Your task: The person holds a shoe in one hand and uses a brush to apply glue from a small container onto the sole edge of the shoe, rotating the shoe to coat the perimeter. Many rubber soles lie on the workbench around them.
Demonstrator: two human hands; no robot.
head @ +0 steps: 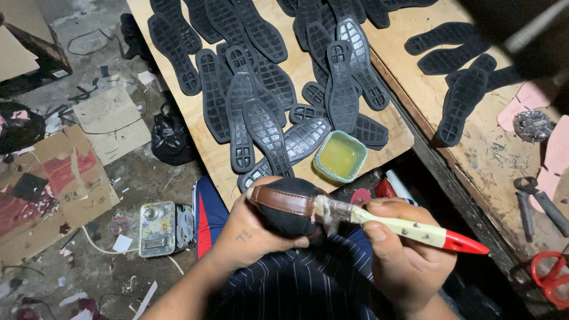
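Gluing step: left hand (249, 234) grips black shoe upper (287, 208), right hand (403, 252) clamps brush (409, 228) on it; next likely needs a dip in glue tub (340, 156).

A pale wooden counter (207, 148) runs across the top, and it is crowded with black rubber shoe soles (267, 71), tread up, overlapping in a loose heap. At its near edge sits a small square tub of yellowish glue (340, 156), just beside the lowest soles. To the right, a second counter (450, 118) of rougher wood carries a few more soles (462, 101), scattered small nails (504, 157), a shiny crumpled wad (531, 124), dark pincers (536, 201) and red-handled scissors (551, 275). Down on the grey floor (136, 178) lie flattened cardboard (53, 184), a black plastic bag (170, 137), a metal tin (157, 228) and paper scraps.
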